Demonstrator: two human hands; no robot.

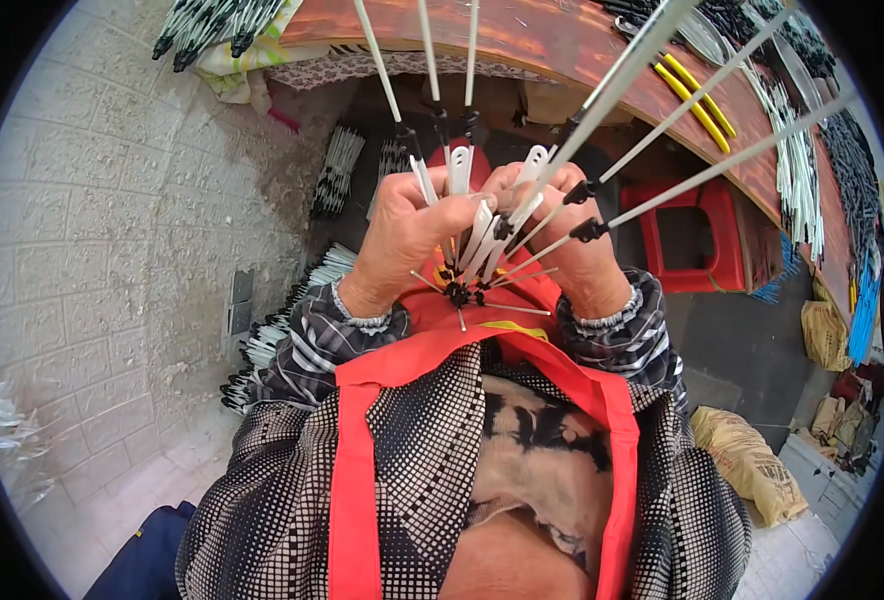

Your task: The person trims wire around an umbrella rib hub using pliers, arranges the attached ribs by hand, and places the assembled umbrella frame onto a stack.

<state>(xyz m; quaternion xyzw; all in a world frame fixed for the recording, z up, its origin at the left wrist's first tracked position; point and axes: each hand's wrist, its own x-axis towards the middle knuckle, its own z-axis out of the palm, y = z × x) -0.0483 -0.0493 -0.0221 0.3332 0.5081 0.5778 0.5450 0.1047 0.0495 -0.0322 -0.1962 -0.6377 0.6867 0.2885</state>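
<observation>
A person holds a frame (480, 240) made of thin rods and flat white strips, right in front of their tummy, between their two hands. The left hand (397, 228) has its fingers closed on the white strips (459, 170), with the thumb lying across them. The right hand (577, 235) has its fingers bent and gripping the frame too, close to a strip with little holes at its end. I cannot tell which bit each of its fingers pinches.

At the bottom of the frame is a small black hub (457, 293), with short thin rods sticking out around it. It is over the red apron (402, 362). Long white rods (379, 62) spread up and out from the hands like spokes, and black joints (582, 191) sit on them.

Past the hands is a reddish-brown worktop (552, 32). Two yellow sticks (700, 105) lie side by side on it. A bunch of pale rods (797, 175) is at its right side, near some blue rods (862, 310). A red stool (729, 235) stands below the worktop, to the right. More black-and-white bundles (340, 170) lie on the left, near a pale wall (87, 215). A tan sack (749, 465) lies on the floor at the lower right.
</observation>
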